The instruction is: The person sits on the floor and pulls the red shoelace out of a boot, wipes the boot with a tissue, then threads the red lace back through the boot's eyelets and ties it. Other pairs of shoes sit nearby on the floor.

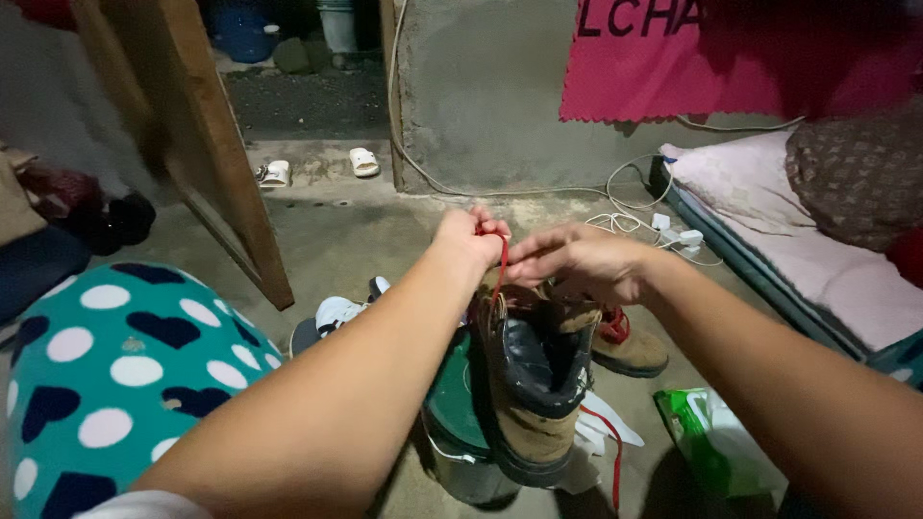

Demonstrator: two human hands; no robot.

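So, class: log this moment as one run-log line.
left hand: pinching red lace | right hand: at lace | brown boot: upright on green can

Red lace (501, 264), tan boot (535, 384) with black collar, perhaps dark green tin (454, 404).

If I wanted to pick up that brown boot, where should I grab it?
Probably by the padded collar at the back of the boot, coming from the near side, toward the camera. The boot stands on a green can with its opening facing up and its heel end nearest, so the rim is easy to pinch there. The front is busy: the left hand and right hand hold the red lace.
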